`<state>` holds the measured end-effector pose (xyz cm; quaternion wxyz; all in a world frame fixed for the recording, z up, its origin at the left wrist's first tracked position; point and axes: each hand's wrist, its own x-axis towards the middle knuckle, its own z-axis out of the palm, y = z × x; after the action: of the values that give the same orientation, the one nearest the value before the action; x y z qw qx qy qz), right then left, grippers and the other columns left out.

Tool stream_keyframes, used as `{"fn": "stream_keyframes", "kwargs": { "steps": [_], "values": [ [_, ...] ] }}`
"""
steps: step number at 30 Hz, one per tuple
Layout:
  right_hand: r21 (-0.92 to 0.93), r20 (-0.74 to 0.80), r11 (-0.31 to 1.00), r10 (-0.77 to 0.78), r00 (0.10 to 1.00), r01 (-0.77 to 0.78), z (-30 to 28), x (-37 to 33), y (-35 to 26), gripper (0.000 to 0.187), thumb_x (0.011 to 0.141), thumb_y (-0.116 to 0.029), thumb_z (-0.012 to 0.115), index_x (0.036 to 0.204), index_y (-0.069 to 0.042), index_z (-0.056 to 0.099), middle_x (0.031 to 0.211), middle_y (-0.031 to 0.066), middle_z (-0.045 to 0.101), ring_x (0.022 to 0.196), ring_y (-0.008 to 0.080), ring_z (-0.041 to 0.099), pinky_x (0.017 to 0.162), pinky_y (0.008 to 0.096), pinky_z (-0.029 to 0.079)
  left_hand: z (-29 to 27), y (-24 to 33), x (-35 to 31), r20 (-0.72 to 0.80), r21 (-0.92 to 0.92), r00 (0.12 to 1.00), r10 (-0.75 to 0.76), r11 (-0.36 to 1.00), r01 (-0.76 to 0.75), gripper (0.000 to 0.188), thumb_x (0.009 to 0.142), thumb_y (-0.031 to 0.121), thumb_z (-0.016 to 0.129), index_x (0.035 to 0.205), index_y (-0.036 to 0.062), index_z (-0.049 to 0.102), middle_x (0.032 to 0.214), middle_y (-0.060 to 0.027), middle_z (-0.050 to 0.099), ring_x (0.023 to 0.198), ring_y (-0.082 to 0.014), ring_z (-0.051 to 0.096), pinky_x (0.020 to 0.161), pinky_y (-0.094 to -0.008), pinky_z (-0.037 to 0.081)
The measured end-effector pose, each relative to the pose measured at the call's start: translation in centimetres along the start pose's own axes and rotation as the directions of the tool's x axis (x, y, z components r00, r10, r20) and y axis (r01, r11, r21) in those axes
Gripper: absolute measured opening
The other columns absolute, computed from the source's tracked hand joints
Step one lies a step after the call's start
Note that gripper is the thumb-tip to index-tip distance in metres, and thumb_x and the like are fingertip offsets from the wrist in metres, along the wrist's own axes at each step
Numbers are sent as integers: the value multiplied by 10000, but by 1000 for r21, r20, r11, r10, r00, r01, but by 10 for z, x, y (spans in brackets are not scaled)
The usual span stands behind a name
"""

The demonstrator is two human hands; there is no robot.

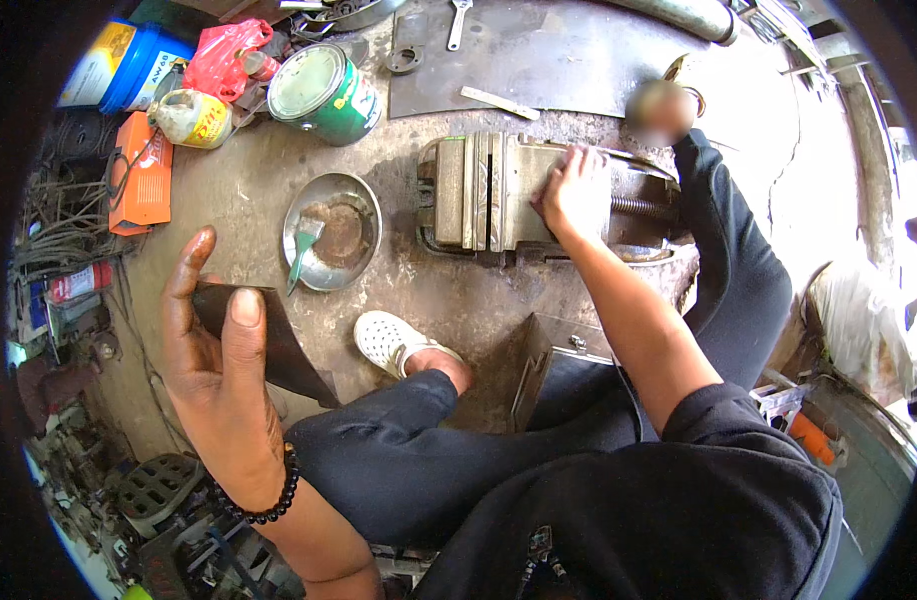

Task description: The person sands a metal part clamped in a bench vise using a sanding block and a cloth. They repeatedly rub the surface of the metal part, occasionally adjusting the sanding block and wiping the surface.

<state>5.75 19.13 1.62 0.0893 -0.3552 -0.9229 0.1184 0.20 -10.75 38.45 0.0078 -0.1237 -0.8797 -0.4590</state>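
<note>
A dark flat sheet or plate (297,352) is pinched between the thumb and fingers of my left hand (219,375), raised at the left; its material I cannot make out. One finger of that hand points up, smeared dark. My right hand (571,190) lies on top of a large metal bench vise (539,165) on the floor, its fingers over the body and the thumb apart. Between the vise jaws runs a narrow dark gap, and a threaded screw (639,206) shows to the right. Left of the vise, a round metal pan (374,255) holds a green-handled brush (301,255).
A green can (344,120), blue bucket (154,70), red plastic bag (224,55) and orange box (147,180) stand at the far left. A wrench (457,25) lies on a metal sheet (549,55) behind the vise. A dark metal case (559,345) is before me.
</note>
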Motion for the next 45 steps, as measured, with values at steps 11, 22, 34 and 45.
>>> {"fn": "stream_keyframes", "kwargs": {
  "steps": [11,22,34,45],
  "values": [
    [302,225,648,-761,609,699,-12,-47,17,612,995,-279,506,1491,59,386,1600,256,312,1511,398,255,1267,473,164,22,4,17,84,-39,996,11,999,-8,493,964,139,682,1407,-17,535,1317,-111,571,1153,-155,525,1036,-297,396],
    [-16,-29,970,-244,969,243,10,12,49,615,997,-325,495,1451,85,423,1523,289,408,1448,441,330,1224,497,231,10,2,4,29,122,995,93,988,-96,471,994,228,631,1402,4,558,1393,-104,569,1302,-188,487,1104,-327,354],
    [169,172,969,-207,963,178,-38,-118,66,711,821,-6,567,1498,58,360,1524,279,418,1416,427,407,1210,434,314,26,1,19,81,22,994,76,997,-78,470,956,190,707,1349,-34,580,1360,-150,594,1270,-216,520,1104,-346,375],
    [626,461,780,-376,804,5,-92,-125,4,499,908,-59,480,1399,22,510,1294,246,635,1226,416,584,1070,451,450,65,0,26,71,59,954,290,954,-295,552,898,318,772,1288,-43,623,1276,-230,663,1242,-282,601,1064,-366,435]
  ]
}}
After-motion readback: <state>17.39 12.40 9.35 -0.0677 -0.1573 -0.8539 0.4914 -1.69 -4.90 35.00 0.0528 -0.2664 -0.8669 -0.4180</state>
